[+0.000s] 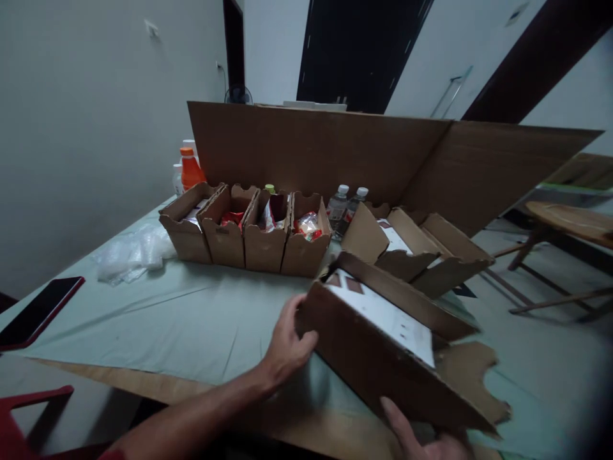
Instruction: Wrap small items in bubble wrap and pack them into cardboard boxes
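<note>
A long open-topped cardboard box (pixel 383 358) sits tilted over the right front of the table. Inside lies a flat white item (pixel 383 313) with brown patches. My left hand (pixel 290 345) grips the box's left end, thumb against the near side and fingers around the corner. At the lower right, my right hand (pixel 428 442) holds the near bottom edge with the thumb up the side; its other fingers are mostly hidden. Behind stand similar cardboard boxes (pixel 412 255), some holding white items. Several more boxes (pixel 268 252) stand in a row to the left, with red packets in some.
Clear plastic wrap (pixel 136 252) and a phone (pixel 41 313) lie on the pale green cloth (pixel 205 313). An orange bottle (pixel 191 169) and clear bottles (pixel 338 204) stand behind the boxes. A cardboard screen (pixel 311 144) closes off the back; a wooden stool (pixel 569 217) stands right.
</note>
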{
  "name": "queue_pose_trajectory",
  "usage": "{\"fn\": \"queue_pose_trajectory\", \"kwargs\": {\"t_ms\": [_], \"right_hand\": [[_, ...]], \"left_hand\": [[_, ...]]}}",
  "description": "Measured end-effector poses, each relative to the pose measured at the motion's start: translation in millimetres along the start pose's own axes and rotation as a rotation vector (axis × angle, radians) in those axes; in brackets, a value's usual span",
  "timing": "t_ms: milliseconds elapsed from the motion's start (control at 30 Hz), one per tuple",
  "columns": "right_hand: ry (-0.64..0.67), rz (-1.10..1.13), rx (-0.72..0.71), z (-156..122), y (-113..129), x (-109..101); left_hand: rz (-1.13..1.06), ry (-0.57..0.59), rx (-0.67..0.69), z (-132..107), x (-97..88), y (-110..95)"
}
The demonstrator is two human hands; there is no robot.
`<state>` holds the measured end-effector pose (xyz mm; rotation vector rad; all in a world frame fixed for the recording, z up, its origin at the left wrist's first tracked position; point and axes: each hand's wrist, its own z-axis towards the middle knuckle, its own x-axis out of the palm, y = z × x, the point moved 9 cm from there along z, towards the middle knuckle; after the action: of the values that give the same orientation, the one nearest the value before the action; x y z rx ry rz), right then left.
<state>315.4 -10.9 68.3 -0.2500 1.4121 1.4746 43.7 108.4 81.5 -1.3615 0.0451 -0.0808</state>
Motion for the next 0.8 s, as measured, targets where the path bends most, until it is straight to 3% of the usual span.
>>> {"fn": "queue_pose_trajectory", "kwargs": {"t_ms": [67,133,233,300,467,633,800], "right_hand": [[0.098,0.070,-0.040,3,25,20],[0.188,0.192,-0.136,13,66,47],[0.278,0.338,-0.255,34,122,84],[0.293,0.384,-0.261,45,138,101],[0.335,0.398,-0.210,44,125,119],[0.519,0.351,-0.229,31,115,135],[0.472,0.288,-0.190,44,109,145]], "left_hand": [[0.003,-0.172,-0.006,-39,-45.7,4],[0.025,-0.320,-0.016,-62,-87.1,9],[0.087,-0.415,-0.018,-65,-127.4,14],[0.125,-0.403,-0.029,-54,-142.4,18],[0.100,-0.318,-0.051,-19,-164.2,29],[0.060,-0.099,-0.088,14,-151.8,42],[0.205,-0.132,-0.017,18,-145.6,48]]}}
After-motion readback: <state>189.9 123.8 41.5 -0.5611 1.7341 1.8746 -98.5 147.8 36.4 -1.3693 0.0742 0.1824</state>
